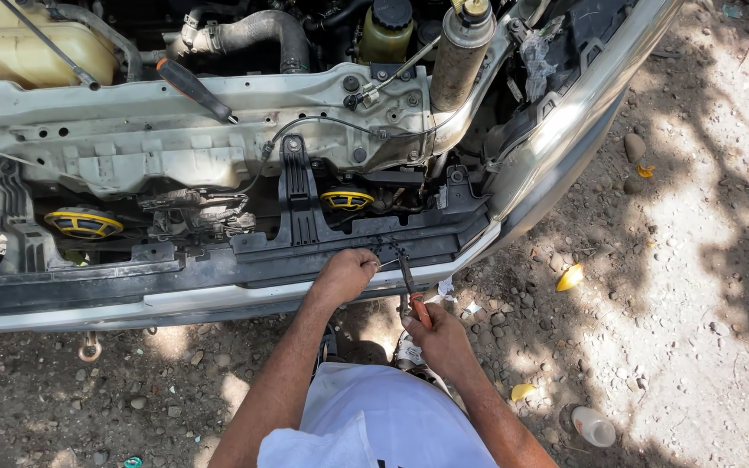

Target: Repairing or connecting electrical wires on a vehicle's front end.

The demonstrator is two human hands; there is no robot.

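Note:
I look down at the front of a car with its grille off. My left hand [346,273] is closed on something small against the black front panel [218,260], just under the upright black latch bracket [297,195]. My right hand [438,340] grips the orange handles of a pair of pliers [411,290], whose dark jaws reach up to the same spot on the panel beside my left fingers. What my left fingers pinch is too small to make out.
A screwdriver with a black and orange handle [194,88] lies on the pale upper crossmember [132,130]. Two yellow and black horns [84,224] [346,200] sit behind the panel. Gravel ground with stones, yellow leaves [569,277] and a small white bottle [594,426] lies to the right.

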